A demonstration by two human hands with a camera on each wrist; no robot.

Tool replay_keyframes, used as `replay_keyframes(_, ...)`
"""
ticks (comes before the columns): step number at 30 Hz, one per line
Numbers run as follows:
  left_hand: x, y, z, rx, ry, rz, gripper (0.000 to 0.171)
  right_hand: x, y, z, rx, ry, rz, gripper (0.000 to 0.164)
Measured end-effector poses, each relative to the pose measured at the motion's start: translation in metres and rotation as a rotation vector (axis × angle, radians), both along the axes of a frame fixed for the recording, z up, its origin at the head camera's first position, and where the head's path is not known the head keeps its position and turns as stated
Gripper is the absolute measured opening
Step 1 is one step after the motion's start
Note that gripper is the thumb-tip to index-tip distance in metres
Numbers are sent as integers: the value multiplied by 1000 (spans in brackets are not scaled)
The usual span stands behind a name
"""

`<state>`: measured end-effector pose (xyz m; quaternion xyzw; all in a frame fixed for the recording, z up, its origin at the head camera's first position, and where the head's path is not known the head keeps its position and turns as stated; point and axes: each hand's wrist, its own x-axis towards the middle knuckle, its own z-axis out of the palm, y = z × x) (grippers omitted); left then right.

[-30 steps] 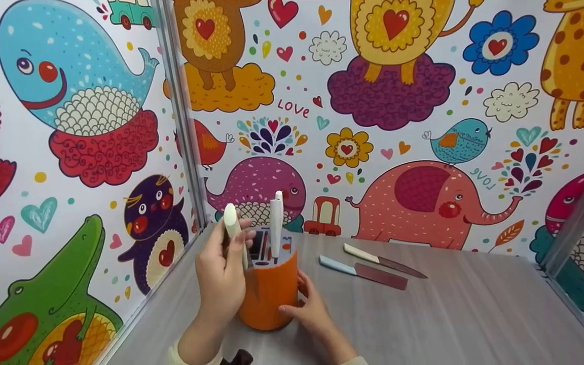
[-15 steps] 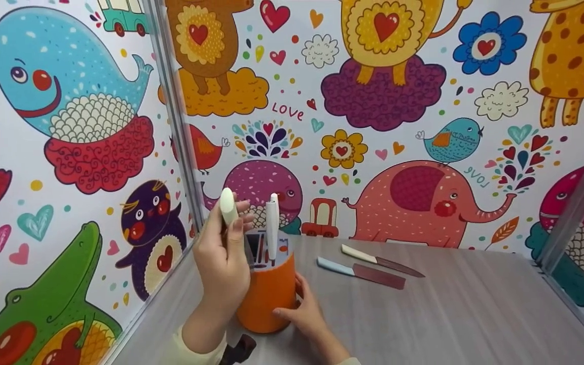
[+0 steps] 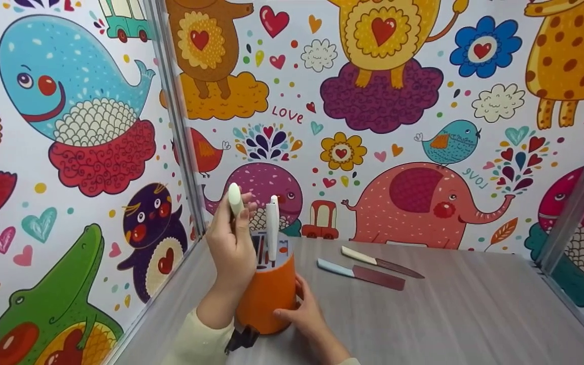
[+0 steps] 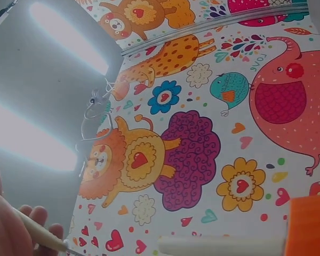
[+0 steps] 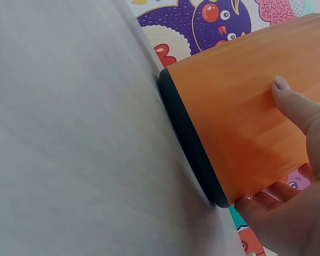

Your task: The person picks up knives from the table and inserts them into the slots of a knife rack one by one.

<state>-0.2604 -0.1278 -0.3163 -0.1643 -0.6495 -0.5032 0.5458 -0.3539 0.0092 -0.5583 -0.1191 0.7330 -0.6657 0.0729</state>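
Note:
An orange knife block (image 3: 267, 299) with a slotted grey top stands on the table. My left hand (image 3: 230, 248) grips the cream handle (image 3: 234, 196) of a knife at the left of the block's top. In the left wrist view this handle (image 4: 38, 232) points down to the right, and only a sliver of metal shows beyond it. White handles (image 3: 272, 228) stand upright in the slots. My right hand (image 3: 308, 312) holds the block low on its right side. The right wrist view shows the thumb (image 5: 298, 104) across the orange wall (image 5: 229, 117), above a black base (image 5: 189, 141).
To the right of the block lie two knives: a cream-handled one (image 3: 383, 262) with a pointed dark blade, and a blue-handled one (image 3: 360, 274) with a broad dark blade. Walls with printed cartoon animals (image 3: 413, 203) enclose the table (image 3: 424, 319) at the back and sides.
My left hand has risen slightly with the cream-handled knife and shifted a little right over the last half second. The right hand keeps its hold on the block. The head view has shifted slightly.

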Motion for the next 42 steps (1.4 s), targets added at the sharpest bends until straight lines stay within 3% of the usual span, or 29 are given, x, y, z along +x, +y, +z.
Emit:
replay_keyframes(4,-7,0,-4,13,30,7,34,-1,0,-1,-6,-10,4,107)
replay_keyframes(9,-9,1,-4,15,40,-30,34,0,-1,-1,-10,-14,0,107)
replay_keyframes(20,-35,-6,-22,-50,-61,-91,36,-1,-3,0,37,-30,-65,110)
replay_keyframes(27,-55,-11,-36,-63,-124,-84,38,-1,-6,-1,36,-42,-74,109)
replay_keyframes(33,-65,-15,-45,-34,-220,-74,39,1,-6,1,42,-64,-70,109)
replay_keyframes(42,-80,-16,-61,33,-307,-105,42,0,-5,1,30,-67,-79,108)
